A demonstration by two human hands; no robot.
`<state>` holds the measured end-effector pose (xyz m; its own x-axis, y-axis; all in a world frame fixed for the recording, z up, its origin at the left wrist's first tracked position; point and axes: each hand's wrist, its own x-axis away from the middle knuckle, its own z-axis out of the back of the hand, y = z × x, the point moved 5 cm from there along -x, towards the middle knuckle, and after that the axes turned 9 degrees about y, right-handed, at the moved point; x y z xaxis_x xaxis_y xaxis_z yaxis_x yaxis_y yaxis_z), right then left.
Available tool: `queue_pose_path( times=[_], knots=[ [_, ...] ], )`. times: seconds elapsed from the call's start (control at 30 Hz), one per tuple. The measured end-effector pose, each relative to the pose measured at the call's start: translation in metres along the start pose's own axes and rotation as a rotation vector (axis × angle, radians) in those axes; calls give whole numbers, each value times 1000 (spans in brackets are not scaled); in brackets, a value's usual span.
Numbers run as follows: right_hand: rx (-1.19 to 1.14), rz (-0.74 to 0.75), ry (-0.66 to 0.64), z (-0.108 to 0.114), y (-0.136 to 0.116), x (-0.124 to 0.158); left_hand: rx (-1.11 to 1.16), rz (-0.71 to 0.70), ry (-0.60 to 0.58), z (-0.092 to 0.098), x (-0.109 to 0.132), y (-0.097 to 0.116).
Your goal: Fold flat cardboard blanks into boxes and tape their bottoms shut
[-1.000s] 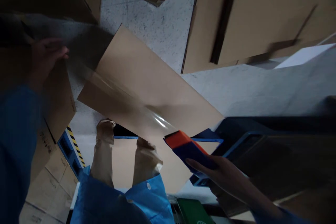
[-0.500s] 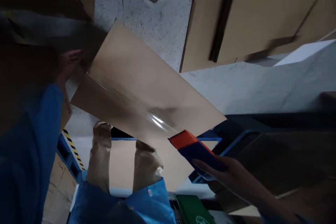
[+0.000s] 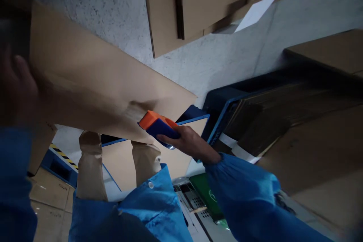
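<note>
My right hand point(image 3: 188, 140) is closed around an orange and blue tape dispenser point(image 3: 161, 126). The dispenser's front end is over the lower right part of a brown cardboard box point(image 3: 107, 72), near its seam; I cannot tell whether it touches. A shiny band, apparently clear tape, runs along that seam. At the far left, my left hand point(image 3: 18, 87) is smeared by motion beside the box's left end. Its grip is unclear, and shadow hides much of that area.
Large flat cardboard sheets point(image 3: 215, 3) stand at the back, with a white paper point(image 3: 256, 12) at their edge. To the right, stacked cardboard point(image 3: 317, 159) lies by a blue pallet point(image 3: 218, 102). A green container point(image 3: 202, 185) is low in front, and taped cartons point(image 3: 48, 193) sit lower left.
The view has swung right, so the box sits further left. My right hand and the dispenser lie further left and higher in view; my left hand has moved to the left edge.
</note>
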<state>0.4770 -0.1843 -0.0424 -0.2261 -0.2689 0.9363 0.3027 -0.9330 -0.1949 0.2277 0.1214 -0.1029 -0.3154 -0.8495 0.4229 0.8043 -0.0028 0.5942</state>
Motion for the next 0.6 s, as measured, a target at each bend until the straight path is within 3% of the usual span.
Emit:
queue_pose_path(
  times=[0.07,0.13,0.2,0.3,0.47,0.6],
  knots=[
    [-2,16,0,2,5,-7,-86,-235,33,-12,-8,21],
    [-1,30,-1,4,9,-14,-115,-413,-123,-52,9,46],
    [2,33,7,5,13,-20,-123,-422,-270,-98,31,66],
    [11,40,5,7,15,-28,-175,-334,-289,-140,43,86],
    [134,53,58,13,6,-38,-161,-227,-277,-148,28,100],
    [178,4,54,12,-1,-40,-228,-259,-278,-157,35,108]
  ],
)
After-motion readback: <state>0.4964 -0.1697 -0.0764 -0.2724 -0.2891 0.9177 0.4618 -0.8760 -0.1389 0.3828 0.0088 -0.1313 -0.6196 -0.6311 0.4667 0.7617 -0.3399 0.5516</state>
